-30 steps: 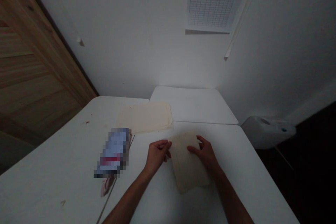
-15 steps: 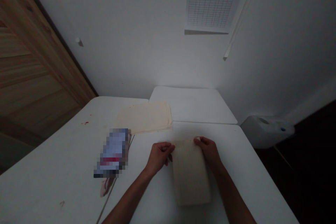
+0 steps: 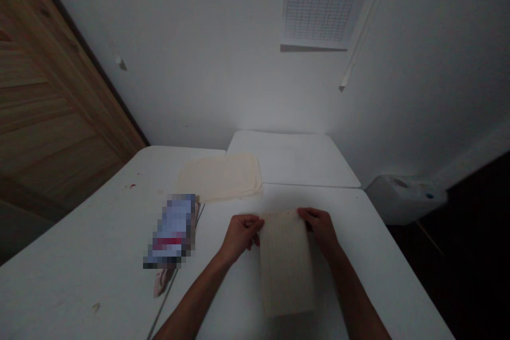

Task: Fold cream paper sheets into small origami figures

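Folded cloth (image 3: 286,263) lies on table (image 3: 99,244) between left hand (image 3: 239,235) and right hand (image 3: 321,227), both pinching its far corners; since earlier, straightened.

white plastic worktop (image 3: 99,255) | flat stack of cream cloths (image 3: 219,177) lying on its far part | second white table (image 3: 292,159) behind, against the pale wall | gridded paper chart (image 3: 321,8) on the wall | brown wooden door (image 3: 48,117) at left | white plastic container (image 3: 402,199) beyond the right edge
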Motion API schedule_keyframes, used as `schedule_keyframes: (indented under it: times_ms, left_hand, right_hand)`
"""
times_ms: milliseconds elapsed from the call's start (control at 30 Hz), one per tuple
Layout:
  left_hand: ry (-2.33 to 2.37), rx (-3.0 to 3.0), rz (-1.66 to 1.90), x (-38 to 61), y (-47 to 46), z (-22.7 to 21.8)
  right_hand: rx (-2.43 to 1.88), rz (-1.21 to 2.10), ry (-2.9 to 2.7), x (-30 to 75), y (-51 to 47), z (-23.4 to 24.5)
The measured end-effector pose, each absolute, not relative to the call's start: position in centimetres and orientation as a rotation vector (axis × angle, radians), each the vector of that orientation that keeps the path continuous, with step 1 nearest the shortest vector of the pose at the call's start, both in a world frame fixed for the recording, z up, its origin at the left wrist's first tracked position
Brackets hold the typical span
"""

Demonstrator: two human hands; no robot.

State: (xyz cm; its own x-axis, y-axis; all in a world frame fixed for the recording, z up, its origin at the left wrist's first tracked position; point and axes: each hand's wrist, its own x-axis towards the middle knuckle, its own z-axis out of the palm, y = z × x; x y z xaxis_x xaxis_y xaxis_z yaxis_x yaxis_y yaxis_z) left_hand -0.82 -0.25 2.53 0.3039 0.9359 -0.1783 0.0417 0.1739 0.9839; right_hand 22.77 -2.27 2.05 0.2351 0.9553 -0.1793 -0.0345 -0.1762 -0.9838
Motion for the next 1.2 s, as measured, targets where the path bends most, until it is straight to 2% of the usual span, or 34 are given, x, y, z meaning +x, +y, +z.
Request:
schedule_keyframes:
  times_ms: [833, 1000, 1200]
  left_hand:
    - [1.074, 1.212, 0.828, -0.75, -0.2, 2.35]
    - [1.091, 1.194, 0.86, -0.7, -0.28, 2.65]
    - [1.115, 1.199, 0.894, -0.97, -0.13, 2.56]
  right_hand:
    - [-1.563, 0.862, -1.112, 21.95, -2.49, 2.95]
    - [-1.545, 0.912, -1.062, 21.88, -2.46, 2.68]
    - [-1.433, 1.136, -0.991, 22.01, -2.45, 2.45]
